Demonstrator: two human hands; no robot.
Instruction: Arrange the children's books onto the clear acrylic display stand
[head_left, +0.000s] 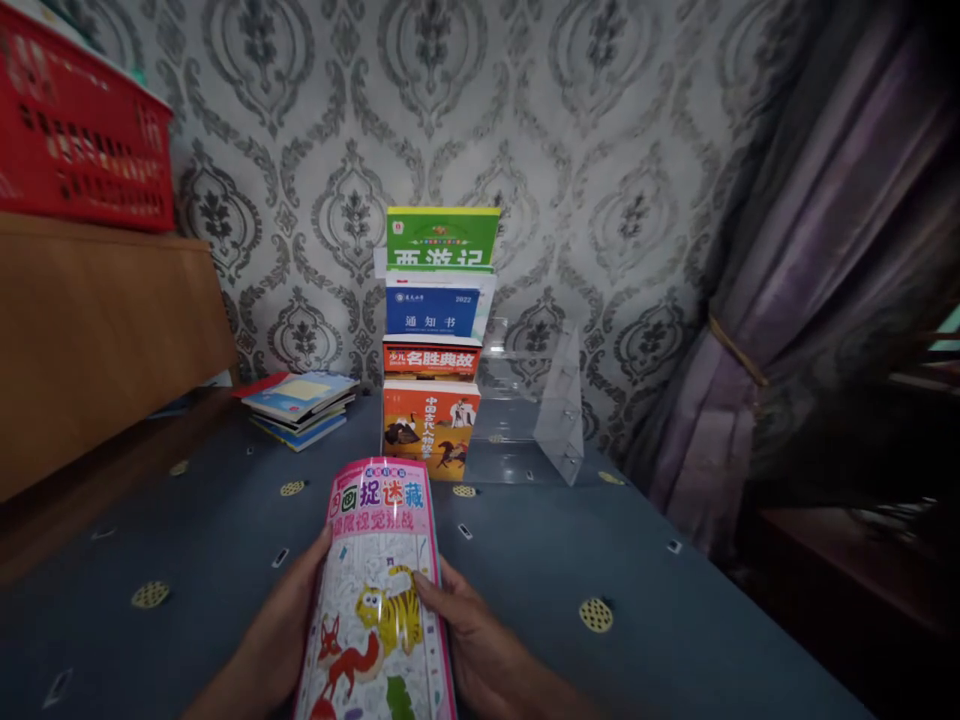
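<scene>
Between my two hands is a pink-bordered picture book (375,590), its glossy cover showing a tiger and a fox and bowing slightly. My left hand (289,610) grips its left edge, most fingers hidden behind it. On the right edge, my right hand (469,620) holds on with the thumb over the cover. Beyond the book stands a clear acrylic tiered rack (559,410). Its left side bears a green book (442,235), a blue booklet (431,312), a red-orange book (431,360) and an orange book (431,430), one tier below another.
A loose pile of books (300,395) lies left of the rack on the dark blue patterned cloth (525,560). Further left, a red plastic basket (90,130) sits on a wooden cabinet (112,340). A tied purple curtain (757,330) hangs at the right, and patterned wallpaper (630,200) covers the wall behind.
</scene>
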